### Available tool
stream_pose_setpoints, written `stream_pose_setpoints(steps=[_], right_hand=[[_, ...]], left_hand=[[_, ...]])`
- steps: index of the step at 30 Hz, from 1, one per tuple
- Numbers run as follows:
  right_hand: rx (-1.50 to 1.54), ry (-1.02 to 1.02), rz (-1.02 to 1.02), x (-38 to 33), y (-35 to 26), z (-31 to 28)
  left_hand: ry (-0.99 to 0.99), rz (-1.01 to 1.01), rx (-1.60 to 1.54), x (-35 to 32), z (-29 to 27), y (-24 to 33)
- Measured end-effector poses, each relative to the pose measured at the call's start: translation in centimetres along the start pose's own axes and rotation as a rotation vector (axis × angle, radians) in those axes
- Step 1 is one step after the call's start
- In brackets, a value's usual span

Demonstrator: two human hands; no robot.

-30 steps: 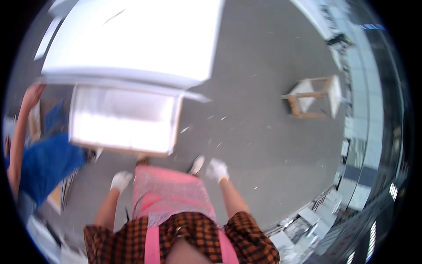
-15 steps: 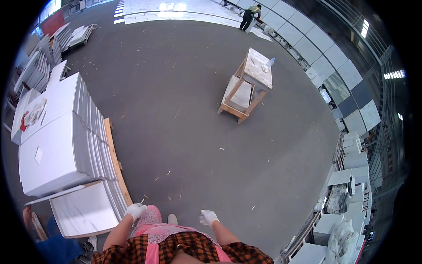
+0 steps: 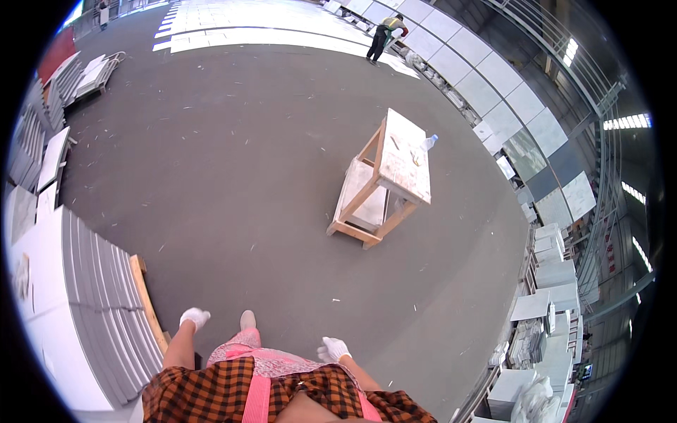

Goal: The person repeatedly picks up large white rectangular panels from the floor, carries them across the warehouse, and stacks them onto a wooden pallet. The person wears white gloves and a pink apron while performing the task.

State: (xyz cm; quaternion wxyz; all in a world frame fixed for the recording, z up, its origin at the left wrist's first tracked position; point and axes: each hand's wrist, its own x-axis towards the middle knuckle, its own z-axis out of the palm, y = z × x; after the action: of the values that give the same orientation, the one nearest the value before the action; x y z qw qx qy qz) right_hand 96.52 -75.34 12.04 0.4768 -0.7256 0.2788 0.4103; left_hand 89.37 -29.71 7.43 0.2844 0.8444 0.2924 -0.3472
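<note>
My left hand [image 3: 195, 317], in a white glove, hangs beside the pallet of stacked white slabs [image 3: 106, 296]. Its fingers are curled in, and whatever they may hold is hidden. My right hand [image 3: 333, 349], gloved in white too, hangs over the grey floor, touching nothing. Its fingers are folded into a loose fist with nothing showing in them. Ahead of me stands a wooden work stand [image 3: 405, 158] with a white-smeared top and a lower shelf. A clear plastic bottle [image 3: 429, 142] and small items sit on that top.
A wooden pallet edge [image 3: 147, 299] runs along the slab stack at my left. Small pale scraps dot the floor [image 3: 233, 176]. Far ahead, a person [image 3: 384, 39] bends by large pale panels [image 3: 458, 60]. Racks of stone pieces [image 3: 539, 310] line the right side.
I have stepped forward: the work stand is nearer and the slab stack has slid back on my left. My left hand has swung forward and outward. The far person has shifted left in view.
</note>
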Motion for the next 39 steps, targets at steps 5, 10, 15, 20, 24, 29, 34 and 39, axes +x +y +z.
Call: stream_pose_setpoints(steps=[5, 10, 15, 20, 24, 29, 34, 39], right_hand=[[-0.227, 0.117, 0.001, 3.6, -5.7, -3.3], [-1.203, 0.026, -0.186, 17.6, -5.8, -5.9], [-0.952, 0.103, -0.443, 29.2, -26.8, -4.6], [-0.003, -0.052, -0.325, 39.3, -55.0, -7.1], [0.043, -0.047, -0.543, 39.3, -78.2, -7.7], [0.043, -0.022, -0.728, 41.2, -91.5, -12.6], [-0.043, 0.297, -0.646, 41.4, -97.8, -18.8], [0.859, 0.416, -0.428, 48.5, -99.0, -25.7]], left_hand=[[0.032, 0.103, -0.254, 8.2, -12.3, 11.5], [-0.182, 0.075, -0.373, 20.0, -18.4, 23.8], [-0.11, -0.007, 0.085, 27.9, -28.6, 31.1], [-0.032, 0.115, -0.107, 37.1, -38.0, 39.0], [-0.251, -0.219, -0.26, 46.9, -44.9, 44.2], [-0.242, -0.141, -0.014, 58.7, -55.3, 56.9], [-0.04, 0.165, 0.283, 67.2, -63.9, 74.2], [-0.046, 0.508, 0.258, 73.5, -66.8, 92.7]])
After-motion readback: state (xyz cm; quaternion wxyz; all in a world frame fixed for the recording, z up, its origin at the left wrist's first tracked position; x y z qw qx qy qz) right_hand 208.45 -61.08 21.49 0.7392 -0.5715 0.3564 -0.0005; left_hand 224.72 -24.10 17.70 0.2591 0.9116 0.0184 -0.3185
